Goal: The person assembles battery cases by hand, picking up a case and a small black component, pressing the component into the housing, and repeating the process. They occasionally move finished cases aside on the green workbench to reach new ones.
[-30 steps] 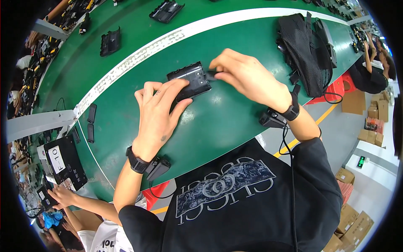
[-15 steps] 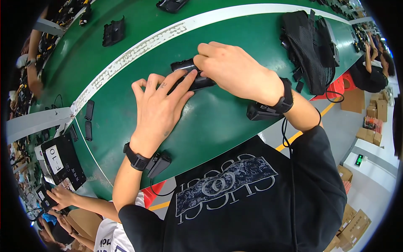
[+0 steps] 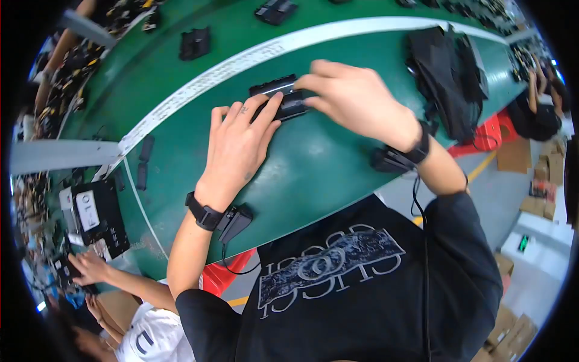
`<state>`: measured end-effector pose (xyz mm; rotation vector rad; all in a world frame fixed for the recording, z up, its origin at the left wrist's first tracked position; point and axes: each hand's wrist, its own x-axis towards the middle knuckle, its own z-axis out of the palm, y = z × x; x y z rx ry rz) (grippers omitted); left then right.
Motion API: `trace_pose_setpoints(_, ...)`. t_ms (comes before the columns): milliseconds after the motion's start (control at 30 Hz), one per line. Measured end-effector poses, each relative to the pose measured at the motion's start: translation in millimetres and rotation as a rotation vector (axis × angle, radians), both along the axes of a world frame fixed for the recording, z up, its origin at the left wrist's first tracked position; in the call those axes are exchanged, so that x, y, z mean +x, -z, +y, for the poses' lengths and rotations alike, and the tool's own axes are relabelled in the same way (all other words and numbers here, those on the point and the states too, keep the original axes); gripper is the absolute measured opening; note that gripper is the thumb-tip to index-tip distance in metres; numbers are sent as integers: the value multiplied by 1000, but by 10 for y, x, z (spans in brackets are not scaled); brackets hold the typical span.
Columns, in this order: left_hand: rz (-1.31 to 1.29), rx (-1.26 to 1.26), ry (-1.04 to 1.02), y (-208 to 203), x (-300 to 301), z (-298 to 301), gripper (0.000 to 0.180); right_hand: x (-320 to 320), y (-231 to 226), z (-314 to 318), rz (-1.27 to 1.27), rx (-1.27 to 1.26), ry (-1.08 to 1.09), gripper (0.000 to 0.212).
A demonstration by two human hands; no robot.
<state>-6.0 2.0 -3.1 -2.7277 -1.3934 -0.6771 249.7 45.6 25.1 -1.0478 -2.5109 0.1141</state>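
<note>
A black plastic part (image 3: 292, 104), like a casing with two long rounded sections, lies on the green tabletop in front of me. My left hand (image 3: 236, 140) holds it at its left side, the outstretched fingers over the top and the thumb low along the near edge. At the part's right end is my right hand (image 3: 356, 99), with curled fingers and the thumb close to the index finger. Motion blurs its fingertips, and whatever they pinch is too hidden to name. Each wrist wears a black strap with a small black device (image 3: 235, 222) and a cable.
A white strip (image 3: 232, 60) curves across the table beyond my hands. Similar black parts (image 3: 195, 43) lie past it. A black mesh bag (image 3: 443, 84) rests at right. On the left are small black pieces (image 3: 143, 163), a black panel (image 3: 99, 217) and a co-worker's arm (image 3: 136, 288).
The whole view has shifted slightly. My right hand has moved right, off the top of the part to its right end, so more of the part shows. My left hand stays on it.
</note>
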Motion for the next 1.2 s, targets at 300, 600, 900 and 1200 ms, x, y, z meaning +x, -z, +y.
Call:
trace_pose_setpoints(300,-127,-51,-545,-130,-1844,649,41,1434,88,-159,-249,154,579,32)
trace_pose_setpoints(600,602,-72,-1038,-557,-3003,980,31,1306,9,-378,-160,48,613,28)
trace_pose_setpoints(900,547,-415,-1370,-380,-3532,996,40,1342,74,-718,4,-56,544,31)
trace_pose_setpoints(1200,698,-444,-1454,-329,-3486,1000,32,1297,83,-913,28,-53,505,28)
